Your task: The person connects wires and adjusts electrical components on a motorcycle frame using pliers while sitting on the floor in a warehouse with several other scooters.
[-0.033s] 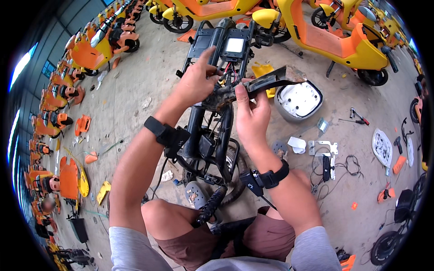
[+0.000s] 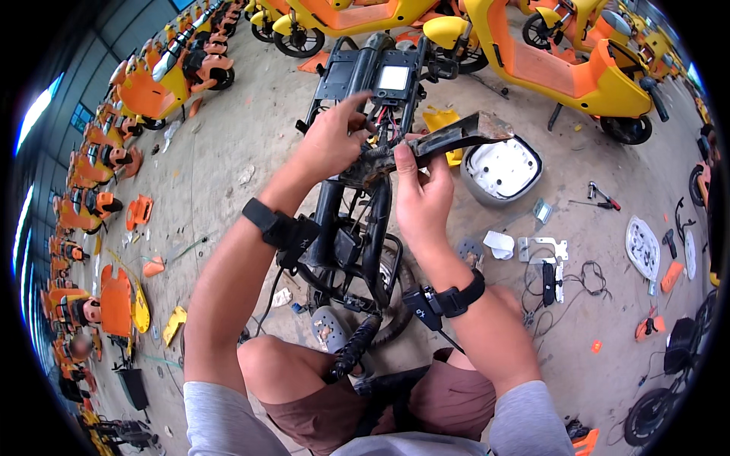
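A stripped black scooter frame [image 2: 328,209] stands before me. My right hand [image 2: 426,199] is closed round a long black metal bracket [image 2: 449,138]; its thumb lies on top, and the rusty, dirty far end sticks out to the right. Over the frame, at the bracket's left end, is my left hand [image 2: 331,143]. Its index finger points forward while the others curl inward, closed on something hidden by the fingers. Just beyond, red and dark wires [image 2: 389,115] run out near a box with a white label [image 2: 394,77].
A grey shell with white lining [image 2: 503,169] lies right of the frame, near a yellow panel [image 2: 441,119]. A ratchet-like tool [image 2: 606,201], a white bracket plate [image 2: 543,248] and loose cable [image 2: 593,280] are scattered on the concrete. Yellow scooters [image 2: 532,64] stand ahead; orange ones line the left.
My left index finger has dipped slightly downward and to the right. The right hand and the bracket stay nearly in place.
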Tool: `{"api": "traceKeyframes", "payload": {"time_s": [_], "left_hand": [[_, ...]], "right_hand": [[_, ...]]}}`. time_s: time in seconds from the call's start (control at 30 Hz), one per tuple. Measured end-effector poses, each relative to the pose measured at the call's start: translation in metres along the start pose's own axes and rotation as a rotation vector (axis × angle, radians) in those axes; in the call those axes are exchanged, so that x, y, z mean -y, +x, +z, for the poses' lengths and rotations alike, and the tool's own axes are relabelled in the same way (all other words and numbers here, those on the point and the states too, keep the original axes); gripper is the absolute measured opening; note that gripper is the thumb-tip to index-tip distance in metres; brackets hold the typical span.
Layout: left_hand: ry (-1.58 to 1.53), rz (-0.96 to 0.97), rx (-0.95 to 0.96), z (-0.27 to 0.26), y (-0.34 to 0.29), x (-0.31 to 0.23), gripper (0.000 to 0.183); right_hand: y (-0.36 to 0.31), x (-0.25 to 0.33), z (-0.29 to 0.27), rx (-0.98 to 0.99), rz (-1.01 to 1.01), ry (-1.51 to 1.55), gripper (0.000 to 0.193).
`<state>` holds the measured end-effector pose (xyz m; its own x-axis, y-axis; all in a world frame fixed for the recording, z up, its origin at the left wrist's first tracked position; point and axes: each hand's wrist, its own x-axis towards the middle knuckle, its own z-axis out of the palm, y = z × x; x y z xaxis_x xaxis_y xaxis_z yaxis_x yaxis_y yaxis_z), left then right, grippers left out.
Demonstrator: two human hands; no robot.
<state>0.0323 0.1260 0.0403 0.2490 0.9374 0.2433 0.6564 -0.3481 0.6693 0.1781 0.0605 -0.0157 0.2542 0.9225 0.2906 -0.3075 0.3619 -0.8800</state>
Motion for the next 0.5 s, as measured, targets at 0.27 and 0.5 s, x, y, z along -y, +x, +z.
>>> {"api": "traceKeyframes", "payload": {"time_s": [0.27, 0.5], "left_hand": [[0.009, -0.002, -0.006, -0.009, -0.012, -0.006, 0.035], [0.048, 0.063, 0.108, -0.007, -0.005, -0.004, 0.032]], "right_hand": [[0.001, -0.001, -0.003, 0.023, -0.009, 0.009, 0.035], [0.0, -0.004, 0.001, -0.023, -0.092, -0.043, 0.039]]}}
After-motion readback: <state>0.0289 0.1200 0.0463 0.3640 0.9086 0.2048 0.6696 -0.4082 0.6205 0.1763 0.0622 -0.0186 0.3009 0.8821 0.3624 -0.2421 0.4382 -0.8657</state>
